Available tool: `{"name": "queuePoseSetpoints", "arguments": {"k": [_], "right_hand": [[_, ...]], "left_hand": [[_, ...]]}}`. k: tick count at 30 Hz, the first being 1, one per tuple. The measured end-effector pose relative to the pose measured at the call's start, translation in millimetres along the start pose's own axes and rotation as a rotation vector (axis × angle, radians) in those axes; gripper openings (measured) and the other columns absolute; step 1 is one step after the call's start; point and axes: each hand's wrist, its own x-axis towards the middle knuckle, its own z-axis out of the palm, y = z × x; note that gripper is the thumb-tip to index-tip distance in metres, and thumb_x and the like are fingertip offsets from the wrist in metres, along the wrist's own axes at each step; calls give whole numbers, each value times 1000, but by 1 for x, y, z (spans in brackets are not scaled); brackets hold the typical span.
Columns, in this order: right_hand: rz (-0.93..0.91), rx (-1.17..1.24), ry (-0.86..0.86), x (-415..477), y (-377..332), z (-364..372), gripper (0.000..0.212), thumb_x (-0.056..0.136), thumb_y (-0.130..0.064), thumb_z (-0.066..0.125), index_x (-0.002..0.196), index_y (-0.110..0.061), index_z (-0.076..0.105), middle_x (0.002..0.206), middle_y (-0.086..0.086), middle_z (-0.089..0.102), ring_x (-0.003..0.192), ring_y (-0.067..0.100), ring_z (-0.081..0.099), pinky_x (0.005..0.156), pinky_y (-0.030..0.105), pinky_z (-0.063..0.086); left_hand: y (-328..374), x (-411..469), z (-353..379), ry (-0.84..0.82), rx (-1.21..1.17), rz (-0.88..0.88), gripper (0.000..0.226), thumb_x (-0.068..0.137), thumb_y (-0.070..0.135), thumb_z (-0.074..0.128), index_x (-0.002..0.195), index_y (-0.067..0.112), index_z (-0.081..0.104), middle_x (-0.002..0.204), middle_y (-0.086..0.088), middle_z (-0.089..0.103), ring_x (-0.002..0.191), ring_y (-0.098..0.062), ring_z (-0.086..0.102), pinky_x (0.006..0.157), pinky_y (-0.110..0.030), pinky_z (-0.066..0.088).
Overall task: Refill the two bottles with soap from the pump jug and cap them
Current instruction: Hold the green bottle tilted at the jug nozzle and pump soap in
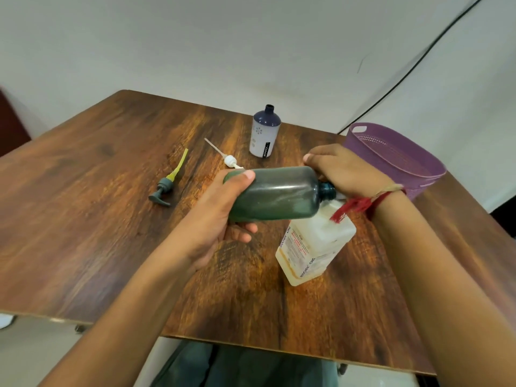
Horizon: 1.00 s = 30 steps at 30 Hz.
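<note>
My left hand (220,216) grips a dark green bottle (276,194) by its base and holds it on its side, neck pointing right. The neck sits under my right hand (346,171), which rests on top of the white pump jug (315,241); the jug's pump head is hidden beneath that hand. A white bottle with a dark blue top (264,132) stands uncapped farther back. On the table lie a grey pump cap with a yellow tube (167,182) and a white pump cap with a thin tube (224,156).
The wooden table (97,205) ends close to me at its front edge. A purple plastic basket (396,157) stands at the right, just behind my right hand. A black cable (418,57) runs down the wall behind.
</note>
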Motion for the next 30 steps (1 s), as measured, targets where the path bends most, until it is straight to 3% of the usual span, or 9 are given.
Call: {"name": "queuePoseSetpoints", "arguments": {"k": [3,5,7,10,13,17,21,25,30], "right_hand": [[-39,-81,-24,-2,-4,-6,37,98,-23,42,91,8,60,88,15,60,81,26,54,87,42,44],[-50,-119,-30,0,-9,-12,39,99,-27,42,103,6,63,104,19,64,99,32,58,96,44,41],[-55,-140,-42,3,-9,-12,39,99,-28,42,98,6,62,98,19,64,93,31,58,93,43,41],[-26,-32,-45,3,-6,-4,29,97,-20,43,80,-3,58,78,11,53,74,22,47,77,39,41],[-16,-32,-31,1,-3,-1,28,96,-18,43,89,1,62,89,17,58,80,24,50,85,42,44],[-28,-107,-49,0,-6,-12,36,99,-24,40,105,4,62,112,22,62,100,34,56,94,42,41],[-8,-33,-21,5,-3,-9,27,98,-18,42,97,-4,64,110,18,63,93,24,56,94,42,43],[47,83,-9,0,2,-1,27,96,-10,39,82,-16,62,100,16,64,83,21,57,82,37,48],[-2,-31,-39,-2,-9,-12,31,98,-20,42,101,2,64,108,22,63,96,29,58,95,43,42]], "left_hand": [[-1,0,2,-22,-23,-5,57,71,52,50,117,18,51,89,-7,60,52,-12,56,41,-19,46],[-1,0,2,-35,-37,4,57,72,51,50,118,17,52,89,-8,61,52,-12,57,40,-19,46],[0,0,1,-36,-54,4,58,72,51,49,118,17,53,90,-8,60,52,-11,56,40,-18,46],[-3,3,-1,-4,-40,2,50,80,48,49,118,16,52,91,-7,58,51,-11,55,41,-18,46],[-5,6,1,24,-23,-28,36,93,43,43,118,17,51,89,-8,56,49,-10,53,42,-18,46],[-3,7,5,-1,-56,-39,38,88,46,46,114,19,52,91,-9,56,48,-10,53,41,-17,46],[-4,8,6,10,-58,5,63,70,55,50,119,16,51,91,-8,56,48,-10,53,40,-17,46],[-7,6,5,20,-43,-5,53,80,52,49,120,16,51,90,-9,56,49,-10,53,42,-18,46],[-3,1,5,-9,-65,27,61,70,53,50,119,15,53,85,-7,59,49,-10,55,42,-18,48]]}}
